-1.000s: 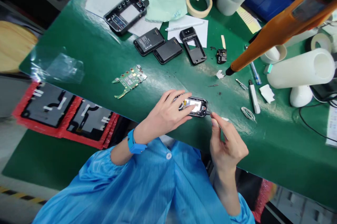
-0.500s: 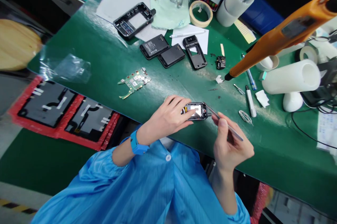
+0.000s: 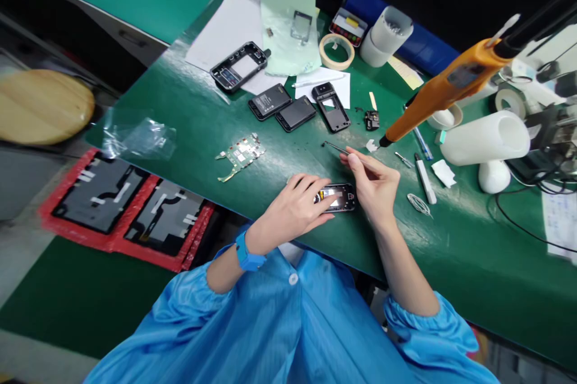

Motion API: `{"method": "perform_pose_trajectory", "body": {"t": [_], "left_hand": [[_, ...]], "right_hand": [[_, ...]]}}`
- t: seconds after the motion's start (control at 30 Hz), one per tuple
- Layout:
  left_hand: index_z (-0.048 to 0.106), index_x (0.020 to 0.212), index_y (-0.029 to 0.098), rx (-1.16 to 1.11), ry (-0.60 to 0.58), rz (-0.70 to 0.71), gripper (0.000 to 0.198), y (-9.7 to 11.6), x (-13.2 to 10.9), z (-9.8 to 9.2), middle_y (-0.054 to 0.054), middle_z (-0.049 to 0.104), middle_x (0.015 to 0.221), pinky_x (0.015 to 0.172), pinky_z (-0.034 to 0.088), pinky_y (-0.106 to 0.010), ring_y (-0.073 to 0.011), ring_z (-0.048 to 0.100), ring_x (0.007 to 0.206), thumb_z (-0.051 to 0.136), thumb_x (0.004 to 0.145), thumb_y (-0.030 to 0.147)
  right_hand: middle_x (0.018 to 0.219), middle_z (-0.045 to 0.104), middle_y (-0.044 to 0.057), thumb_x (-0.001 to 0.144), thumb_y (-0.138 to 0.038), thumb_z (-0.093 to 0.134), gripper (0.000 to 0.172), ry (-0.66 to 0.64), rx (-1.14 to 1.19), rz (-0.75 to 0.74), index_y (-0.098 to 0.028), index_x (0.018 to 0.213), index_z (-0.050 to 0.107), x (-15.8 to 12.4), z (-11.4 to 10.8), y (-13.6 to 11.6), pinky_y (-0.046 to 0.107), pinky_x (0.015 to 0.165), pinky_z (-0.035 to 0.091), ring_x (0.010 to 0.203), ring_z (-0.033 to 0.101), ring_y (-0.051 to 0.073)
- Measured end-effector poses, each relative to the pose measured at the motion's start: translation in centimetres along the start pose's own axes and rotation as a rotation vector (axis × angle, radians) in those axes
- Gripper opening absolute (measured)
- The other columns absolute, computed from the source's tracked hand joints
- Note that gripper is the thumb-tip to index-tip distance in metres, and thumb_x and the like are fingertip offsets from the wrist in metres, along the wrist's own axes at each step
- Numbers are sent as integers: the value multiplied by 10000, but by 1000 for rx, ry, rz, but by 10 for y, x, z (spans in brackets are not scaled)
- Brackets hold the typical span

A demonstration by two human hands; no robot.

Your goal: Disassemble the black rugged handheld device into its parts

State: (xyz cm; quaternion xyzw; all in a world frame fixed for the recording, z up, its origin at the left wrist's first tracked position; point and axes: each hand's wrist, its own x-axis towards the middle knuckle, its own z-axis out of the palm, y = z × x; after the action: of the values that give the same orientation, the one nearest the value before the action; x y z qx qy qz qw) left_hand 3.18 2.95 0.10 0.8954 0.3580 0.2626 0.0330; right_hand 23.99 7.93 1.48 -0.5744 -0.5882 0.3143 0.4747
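Observation:
My left hand (image 3: 295, 204) is closed over the left part of a small opened handset (image 3: 346, 198) at the near edge of the bench, its fingers covering part of the inside. In my right hand (image 3: 376, 185) is a pair of tweezers (image 3: 337, 148), pinched between thumb and fingers. A tiny dark piece (image 3: 323, 144) shows at the tweezer tips, above the handset; whether they grip it I cannot tell. Left of the hands lies a green circuit board (image 3: 243, 154). Beyond them are two black batteries (image 3: 295, 112) and a black housing (image 3: 331, 107).
An orange electric screwdriver (image 3: 444, 92) hangs at the right, its tip near a white scrap. A larger black frame (image 3: 238, 67), masking tape (image 3: 336, 51) and white cups (image 3: 386, 36) stand farther back. Red-wrapped panels (image 3: 99, 192) lie below the bench's left side.
My right hand has moved up and left with the tweezers, away from the handset's right end. My left hand stays on the handset. The view has shifted slightly.

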Motion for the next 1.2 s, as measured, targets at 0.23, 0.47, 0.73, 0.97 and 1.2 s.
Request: {"method": "perform_pose_trajectory", "body": {"t": [0.23, 0.47, 0.73, 0.97, 1.2], "left_hand": [[755, 1312, 168, 0, 0, -4, 297, -1, 0, 0, -155, 783, 1400, 1038, 582, -468, -317, 725, 1200, 760, 1088, 363], [753, 1303, 173, -11, -5, 10, 260, -2, 2, -2, -169, 792, 1380, 1013, 599, -453, -291, 743, 1188, 731, 1109, 344], [761, 1312, 165, -50, -10, 6, 282, -4, 1, -1, -192, 786, 1414, 998, 597, -449, -297, 741, 1200, 705, 1125, 368], [738, 1380, 188, -177, -30, -51, 380, -7, -1, -2, -193, 764, 1500, 1084, 581, -466, -290, 728, 1309, 722, 1117, 462], [701, 1349, 187, -295, 175, -255, 300, -8, -7, -15, -139, 821, 1295, 1002, 584, -429, -241, 777, 1148, 720, 1062, 274]], "right_hand": [[1024, 920, 71, 1003, -530, 862, 313, 31, -3, 25, -243, 1109, 930, -6, -13, 3, 437, 890, 769, 907, 904, 271], [851, 863, 42, 994, -715, 831, 495, 180, 48, 13, -223, 980, 880, -5, -37, 12, 297, 642, 681, 689, 808, 176], [643, 643, -36, 1072, -778, 691, 655, 125, 187, 9, -240, 711, 594, -4, -54, 15, 226, 413, 485, 441, 573, 98], [544, 559, -61, 1113, -729, 668, 639, -87, 124, -7, -232, 713, 637, -20, -54, 6, 200, 343, 335, 376, 474, 71], [555, 562, -58, 1205, -595, 556, 585, -198, -5, -128, -238, 752, 657, -27, -55, 9, 251, 473, 441, 418, 502, 94]]}}
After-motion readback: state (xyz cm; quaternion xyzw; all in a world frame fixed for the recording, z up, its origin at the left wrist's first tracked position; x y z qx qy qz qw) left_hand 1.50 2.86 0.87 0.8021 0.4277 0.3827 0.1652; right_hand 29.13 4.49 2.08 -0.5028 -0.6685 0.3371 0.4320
